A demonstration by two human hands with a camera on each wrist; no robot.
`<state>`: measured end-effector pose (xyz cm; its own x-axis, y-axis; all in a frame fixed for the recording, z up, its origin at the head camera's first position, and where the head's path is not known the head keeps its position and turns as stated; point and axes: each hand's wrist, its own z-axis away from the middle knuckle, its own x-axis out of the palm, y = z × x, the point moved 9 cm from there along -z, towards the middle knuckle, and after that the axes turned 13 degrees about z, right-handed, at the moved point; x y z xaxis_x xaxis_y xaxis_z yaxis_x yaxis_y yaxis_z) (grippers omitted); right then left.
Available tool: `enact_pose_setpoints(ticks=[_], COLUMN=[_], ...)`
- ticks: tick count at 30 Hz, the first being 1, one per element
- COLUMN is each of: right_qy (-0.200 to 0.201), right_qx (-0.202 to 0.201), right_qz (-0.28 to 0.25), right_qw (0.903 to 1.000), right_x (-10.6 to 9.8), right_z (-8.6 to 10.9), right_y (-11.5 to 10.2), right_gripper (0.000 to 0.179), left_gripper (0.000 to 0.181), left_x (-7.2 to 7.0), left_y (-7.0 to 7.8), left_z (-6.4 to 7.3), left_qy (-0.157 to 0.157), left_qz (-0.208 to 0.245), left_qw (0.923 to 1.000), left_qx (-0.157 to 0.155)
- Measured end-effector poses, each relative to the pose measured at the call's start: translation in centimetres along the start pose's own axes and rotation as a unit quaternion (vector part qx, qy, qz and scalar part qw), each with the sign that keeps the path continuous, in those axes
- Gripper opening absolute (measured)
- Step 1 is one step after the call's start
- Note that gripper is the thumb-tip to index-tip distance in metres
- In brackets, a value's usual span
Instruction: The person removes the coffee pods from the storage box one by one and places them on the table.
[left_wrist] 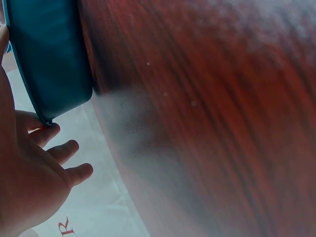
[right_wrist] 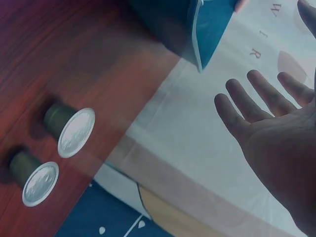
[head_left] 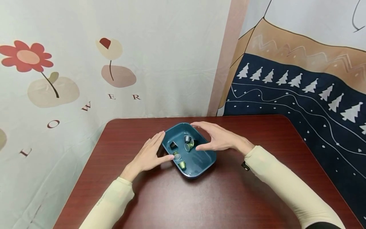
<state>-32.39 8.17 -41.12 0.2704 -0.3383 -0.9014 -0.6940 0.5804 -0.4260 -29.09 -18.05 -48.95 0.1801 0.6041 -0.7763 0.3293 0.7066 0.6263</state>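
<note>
A blue rectangular tray sits on the table, turned at an angle. Inside lie several coffee capsules: a green capsule near the front left wall, a grey capsule towards the back, others tipped over. My left hand is at the tray's left side, fingers extended along the rim and thumb reaching over it. In the left wrist view, fingertips of the left hand are right at the tray's corner. My right hand is spread at the right side, holding nothing; the right wrist view shows its fingers apart from the tray.
Two dark green capsules with silver lids, one capsule beside another capsule, lie on the table in the right wrist view; the right arm hides them in the head view. Printed curtains hang behind the brown table.
</note>
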Motion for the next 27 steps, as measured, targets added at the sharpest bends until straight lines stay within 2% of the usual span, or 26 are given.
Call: enact_pose_setpoints(ticks=[6, 15, 22, 27], right_qy=[-0.025, -0.060, -0.101, -0.113], right_qx=[-0.013, -0.030, -0.016, -0.012], right_qz=[-0.007, 0.041, 0.079, 0.101], right_qw=[0.9996, 0.9969, 0.9916, 0.9883], right_x=[1.3, 3.1, 4.7, 5.0], right_z=[-1.2, -2.5, -2.9, -3.5], right_y=[-0.9, -1.8, -1.6, -1.6], right_gripper=[0.096, 0.091, 0.088, 0.084], left_gripper=[0.119, 0.119, 0.119, 0.119], left_x=[0.1, 0.1, 0.2, 0.1], left_y=[-0.1, -0.1, -0.1, 0.0], left_z=[0.1, 0.1, 0.2, 0.2], left_qy=[-0.003, -0.005, -0.005, -0.006], left_qz=[-0.001, 0.000, -0.001, 0.003], left_qw=[1.0000, 1.0000, 1.0000, 1.0000], left_qx=[-0.002, -0.004, -0.002, -0.004])
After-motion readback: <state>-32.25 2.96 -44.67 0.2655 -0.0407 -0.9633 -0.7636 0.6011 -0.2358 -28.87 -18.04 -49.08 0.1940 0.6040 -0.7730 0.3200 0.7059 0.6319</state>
